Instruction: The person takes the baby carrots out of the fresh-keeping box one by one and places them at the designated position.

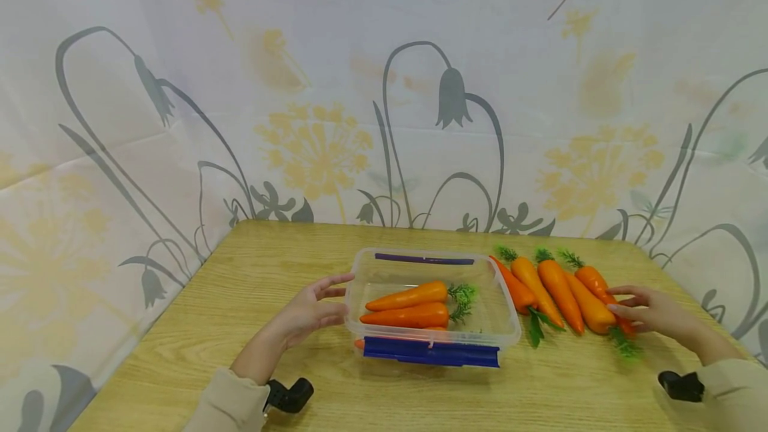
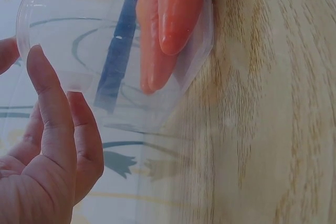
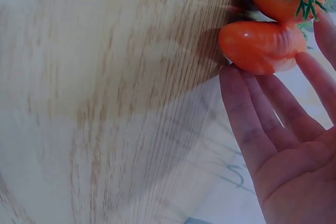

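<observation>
A clear plastic box (image 1: 432, 337) with blue clips stands mid-table, with several orange carrots (image 1: 408, 296) inside, green tops pointing right. My left hand (image 1: 309, 312) is at the box's left end. In the left wrist view the fingertips of that left hand (image 2: 50, 124) touch the clear wall near the rim, fingers loosely extended. To the right of the box, several carrots (image 1: 558, 289) lie side by side. My right hand (image 1: 651, 315) reaches the rightmost carrot (image 1: 593, 281). Its nearly straight fingers (image 3: 244, 108) touch the carrot's side in the right wrist view.
The wooden table (image 1: 252, 265) meets a floral-printed cloth (image 1: 336, 85) hanging behind it. A blue clip (image 1: 432, 352) hangs folded down at the box's front. Black wrist devices (image 1: 291, 395) sit by both sleeves.
</observation>
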Motion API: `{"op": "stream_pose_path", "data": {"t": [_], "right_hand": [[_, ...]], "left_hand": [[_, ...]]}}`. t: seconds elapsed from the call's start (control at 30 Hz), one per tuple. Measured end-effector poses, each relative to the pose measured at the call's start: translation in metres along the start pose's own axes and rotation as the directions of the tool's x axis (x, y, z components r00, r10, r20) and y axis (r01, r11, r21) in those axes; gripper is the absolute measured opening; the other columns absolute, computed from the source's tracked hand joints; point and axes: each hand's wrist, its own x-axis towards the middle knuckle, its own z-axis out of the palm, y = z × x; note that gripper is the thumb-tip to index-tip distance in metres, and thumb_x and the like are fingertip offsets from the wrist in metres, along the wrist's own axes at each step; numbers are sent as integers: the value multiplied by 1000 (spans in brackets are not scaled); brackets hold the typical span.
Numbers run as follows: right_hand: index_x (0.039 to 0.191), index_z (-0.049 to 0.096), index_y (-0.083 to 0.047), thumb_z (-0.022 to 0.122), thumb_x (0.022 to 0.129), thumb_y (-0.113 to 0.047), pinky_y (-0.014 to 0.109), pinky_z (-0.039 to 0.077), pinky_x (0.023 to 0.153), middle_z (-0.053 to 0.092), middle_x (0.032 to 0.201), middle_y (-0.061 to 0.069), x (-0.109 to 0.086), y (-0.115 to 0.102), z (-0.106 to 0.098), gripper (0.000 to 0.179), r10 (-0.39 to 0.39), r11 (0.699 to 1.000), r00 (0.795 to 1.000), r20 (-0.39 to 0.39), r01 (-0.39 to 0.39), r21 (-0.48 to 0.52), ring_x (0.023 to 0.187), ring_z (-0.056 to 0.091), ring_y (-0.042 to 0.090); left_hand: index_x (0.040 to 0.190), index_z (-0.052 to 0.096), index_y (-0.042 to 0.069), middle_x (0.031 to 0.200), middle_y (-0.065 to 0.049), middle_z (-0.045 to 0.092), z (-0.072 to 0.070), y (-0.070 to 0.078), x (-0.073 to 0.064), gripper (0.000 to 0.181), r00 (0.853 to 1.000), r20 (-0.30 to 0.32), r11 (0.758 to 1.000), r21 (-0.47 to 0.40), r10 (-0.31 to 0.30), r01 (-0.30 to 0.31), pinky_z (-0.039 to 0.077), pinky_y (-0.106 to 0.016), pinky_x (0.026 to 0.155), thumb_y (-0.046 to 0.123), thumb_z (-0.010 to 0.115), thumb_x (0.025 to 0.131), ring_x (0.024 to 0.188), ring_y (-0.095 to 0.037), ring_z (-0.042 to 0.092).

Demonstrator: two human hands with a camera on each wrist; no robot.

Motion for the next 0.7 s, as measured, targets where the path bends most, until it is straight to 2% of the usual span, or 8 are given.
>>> {"op": "stream_pose_path", "data": {"t": [0.2, 0.33, 0.57, 0.7], "right_hand": [[127, 35, 20, 54, 95, -20, 40, 54, 71, 48, 113, 40, -1, -4, -1, 55, 23, 999, 1000, 2, -23, -27, 90, 62, 30], [126, 37, 19, 56, 94, -18, 43, 54, 71, 50, 111, 38, -1, -8, -4, 52, -10, 995, 1000, -27, 7, -96, 93, 58, 39], [123, 46, 15, 62, 90, -16, 32, 53, 65, 58, 105, 27, 4, -26, -6, 47, -127, 970, 984, -124, 98, -222, 82, 63, 21], [125, 48, 9, 63, 90, -19, 33, 52, 65, 58, 106, 26, 7, -44, -6, 47, -158, 959, 977, -140, 118, -257, 83, 62, 21]], "left_hand": [[143, 34, 2, 139, -27, 25, 0, 1, 0, 61, 1000, 0, 1000, 5, 1, -1, 49, -34, 84, -3, 59, 87, 107, -32, 49], [143, 34, 2, 139, -28, 25, 1, 1, 0, 61, 1000, 4, 1000, 5, 1, -1, 49, -35, 84, -2, 59, 88, 109, -34, 48], [143, 35, 2, 139, -27, 24, 0, 0, 0, 60, 1000, 3, 1000, 2, 3, -3, 49, -35, 85, -2, 59, 88, 115, -38, 44], [143, 35, 3, 139, -27, 24, 0, -1, 0, 59, 1000, 0, 1000, 0, 3, -3, 49, -34, 84, -3, 58, 88, 116, -39, 43]]}}
